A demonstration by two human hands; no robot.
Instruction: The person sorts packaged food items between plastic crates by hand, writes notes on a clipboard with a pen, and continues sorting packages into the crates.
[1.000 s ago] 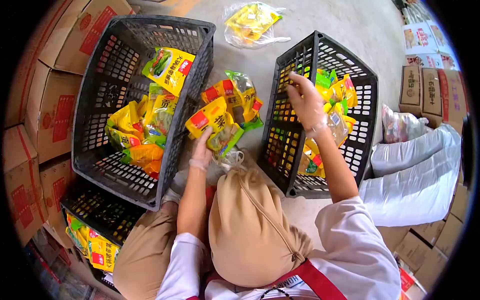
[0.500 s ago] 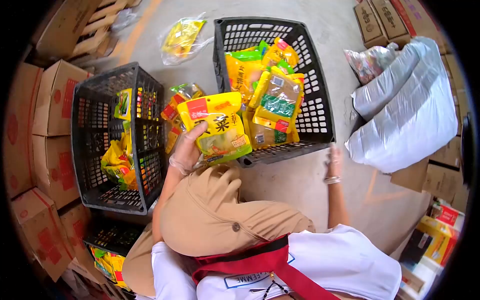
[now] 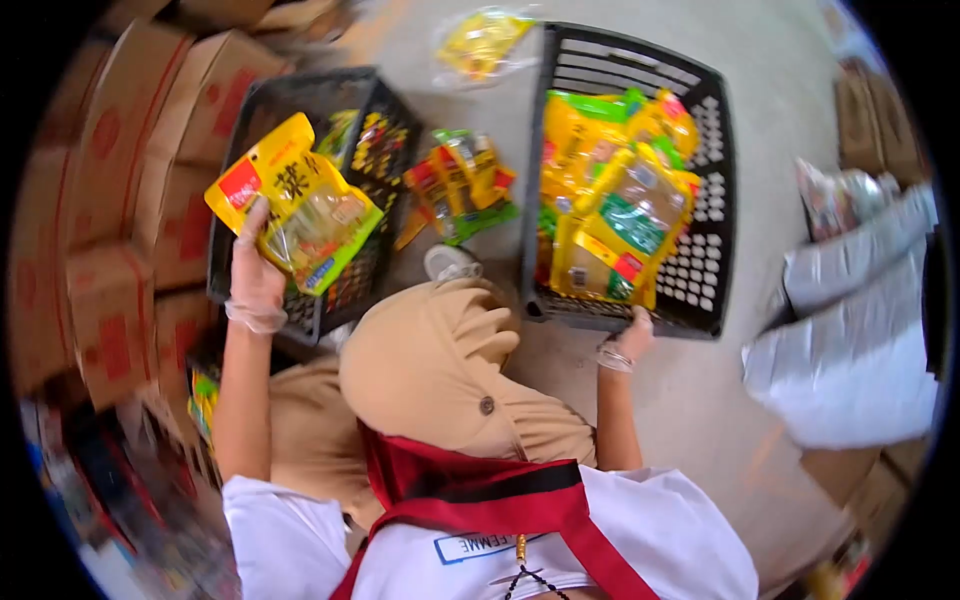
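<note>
My left hand (image 3: 256, 270), in a clear thin glove, is closed on the lower left of a yellow food pouch (image 3: 310, 215) with a transparent window and green bottom edge. The pouch hangs over the left black plastic crate (image 3: 300, 325), covering much of its opening. My right hand (image 3: 630, 338), also gloved, is at the near rim of the right black crate (image 3: 722, 200), fingers partly hidden around the rim. Inside this crate lie several yellow and green food pouches (image 3: 625, 215), heaped and overlapping.
Between the crates, several red, yellow and green packets (image 3: 465, 185) lie on the floor by my shoe (image 3: 452, 263). Beyond them is a yellow packet in clear plastic (image 3: 485, 45). Cardboard boxes (image 3: 110, 310) are stacked at left; silvery-white sacks (image 3: 850, 340) lie at right.
My left hand has carried the pouch left, from beside the right crate to over the left one. My right hand has shifted left along the right crate's near rim. The view has turned.
</note>
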